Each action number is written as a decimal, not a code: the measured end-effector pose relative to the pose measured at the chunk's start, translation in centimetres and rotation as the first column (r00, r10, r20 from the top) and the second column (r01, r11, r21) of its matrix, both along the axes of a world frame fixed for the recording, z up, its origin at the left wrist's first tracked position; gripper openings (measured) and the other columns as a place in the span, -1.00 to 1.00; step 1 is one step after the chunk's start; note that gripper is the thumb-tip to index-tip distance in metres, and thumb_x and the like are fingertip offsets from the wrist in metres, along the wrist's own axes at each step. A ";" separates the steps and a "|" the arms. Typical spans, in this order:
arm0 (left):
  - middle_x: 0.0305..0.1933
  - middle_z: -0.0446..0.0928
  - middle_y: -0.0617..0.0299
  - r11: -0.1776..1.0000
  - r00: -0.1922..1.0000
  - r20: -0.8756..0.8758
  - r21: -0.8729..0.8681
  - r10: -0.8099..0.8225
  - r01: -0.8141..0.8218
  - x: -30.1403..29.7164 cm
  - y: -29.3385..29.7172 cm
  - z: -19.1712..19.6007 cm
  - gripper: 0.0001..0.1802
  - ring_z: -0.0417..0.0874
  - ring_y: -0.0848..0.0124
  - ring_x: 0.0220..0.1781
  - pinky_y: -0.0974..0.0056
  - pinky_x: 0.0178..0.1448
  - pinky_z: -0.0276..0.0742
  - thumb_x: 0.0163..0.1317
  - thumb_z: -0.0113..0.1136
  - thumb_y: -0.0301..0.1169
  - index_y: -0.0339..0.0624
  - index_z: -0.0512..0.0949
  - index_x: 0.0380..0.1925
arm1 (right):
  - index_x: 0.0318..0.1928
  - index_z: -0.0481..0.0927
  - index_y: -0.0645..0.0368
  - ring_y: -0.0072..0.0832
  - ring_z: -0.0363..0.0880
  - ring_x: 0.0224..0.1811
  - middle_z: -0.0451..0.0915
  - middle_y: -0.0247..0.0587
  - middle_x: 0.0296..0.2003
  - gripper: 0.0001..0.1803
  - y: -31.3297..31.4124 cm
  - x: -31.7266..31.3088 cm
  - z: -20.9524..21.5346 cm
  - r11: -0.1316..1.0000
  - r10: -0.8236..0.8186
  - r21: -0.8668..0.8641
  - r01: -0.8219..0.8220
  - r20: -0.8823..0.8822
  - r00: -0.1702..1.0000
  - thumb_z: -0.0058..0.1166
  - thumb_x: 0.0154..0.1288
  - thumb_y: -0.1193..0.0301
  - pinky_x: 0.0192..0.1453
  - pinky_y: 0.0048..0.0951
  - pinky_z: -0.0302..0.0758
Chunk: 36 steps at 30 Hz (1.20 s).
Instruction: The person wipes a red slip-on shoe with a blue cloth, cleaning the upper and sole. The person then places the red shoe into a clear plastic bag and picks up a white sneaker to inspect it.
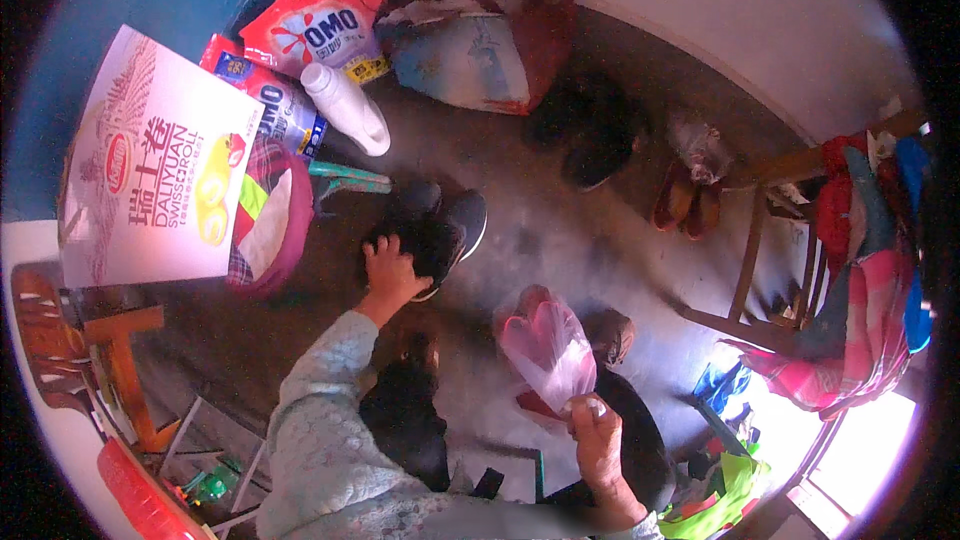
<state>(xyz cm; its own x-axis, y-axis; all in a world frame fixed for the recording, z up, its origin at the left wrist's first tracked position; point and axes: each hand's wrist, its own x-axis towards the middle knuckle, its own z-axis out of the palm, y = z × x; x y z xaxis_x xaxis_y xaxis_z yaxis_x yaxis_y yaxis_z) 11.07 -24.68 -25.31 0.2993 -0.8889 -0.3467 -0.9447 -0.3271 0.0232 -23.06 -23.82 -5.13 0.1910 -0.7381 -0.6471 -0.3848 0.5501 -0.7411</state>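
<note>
A pair of dark shoes with pale sole edges (463,230) stands on the floor ahead of me. My left hand (393,272) reaches down to the near end of this pair, fingers spread, touching or almost touching the dark upper; exact contact is hard to tell. In my right hand (596,437) is the gathered neck of a clear plastic bag (560,360), gripped in closed fingers. Pinkish-red shapes like shoes or slippers show through the plastic, which hangs just in front of my right leg.
At the left stand a white carton (165,170), red detergent bags (315,25) and a white bottle (345,108). Farther off are a large bag (470,50), black shoes (597,145) and reddish shoes (688,202). A wooden chair (745,255) with draped cloth (870,310) is to the right.
</note>
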 end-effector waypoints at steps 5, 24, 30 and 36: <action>0.11 0.33 -0.13 0.885 0.970 -0.215 -0.466 -0.110 -0.003 0.6 -15.7 4.6 -0.49 0.42 -0.03 0.03 -0.03 0.14 0.28 -0.04 0.29 -0.20 -0.21 0.46 -0.10 | -0.40 0.52 0.25 -0.69 0.28 -0.55 0.40 -0.44 -0.60 -0.72 -0.8 0.8 0.3 0.998 -0.019 0.061 0.022 -0.052 0.998 -0.14 0.36 0.33 -0.48 -0.59 0.24; -0.01 0.44 -0.06 0.856 0.977 -0.205 -0.514 -0.064 -0.051 2.9 -37.5 0.7 -0.58 0.49 -0.04 0.00 0.02 0.05 0.44 0.13 0.12 -0.40 -0.07 0.42 0.05 | -0.46 0.44 0.20 -0.69 0.24 -0.54 0.35 -0.46 -0.60 -0.72 -2.2 -1.1 -0.2 0.991 -0.075 0.106 0.078 -0.035 0.997 -0.15 0.38 0.33 -0.46 -0.58 0.21; -0.24 0.49 -0.06 0.498 0.921 -0.308 -0.853 -0.237 -0.157 1.0 -35.5 4.8 -0.81 0.49 -0.11 -0.14 -0.05 -0.12 0.40 0.20 0.00 -0.45 -0.18 0.43 -0.17 | -0.50 0.43 0.20 -0.68 0.22 -0.56 0.33 -0.45 -0.62 -0.71 -1.5 -0.6 0.3 0.982 -0.170 0.081 0.168 0.024 0.985 -0.15 0.36 0.34 -0.47 -0.57 0.19; -0.25 0.48 -0.10 0.434 0.912 -0.320 -0.881 -0.256 -0.187 0.1 -32.1 10.9 -0.89 0.47 -0.14 -0.16 -0.04 -0.15 0.39 0.21 -0.03 -0.50 -0.22 0.42 -0.27 | -0.57 0.39 0.18 -0.65 0.19 -0.60 0.29 -0.43 -0.67 -0.67 -1.0 -1.3 0.0 0.993 -0.114 -0.037 0.113 -0.041 0.993 -0.18 0.34 0.31 -0.50 -0.53 0.15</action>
<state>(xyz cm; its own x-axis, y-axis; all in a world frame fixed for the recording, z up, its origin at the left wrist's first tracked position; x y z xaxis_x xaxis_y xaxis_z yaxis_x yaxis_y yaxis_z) 11.13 -56.74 -14.44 0.3130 -0.7619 0.5671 -0.7922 0.1200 0.5984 -24.39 -24.81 -5.16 0.0771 -0.7756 -0.6265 -0.3537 0.5662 -0.7445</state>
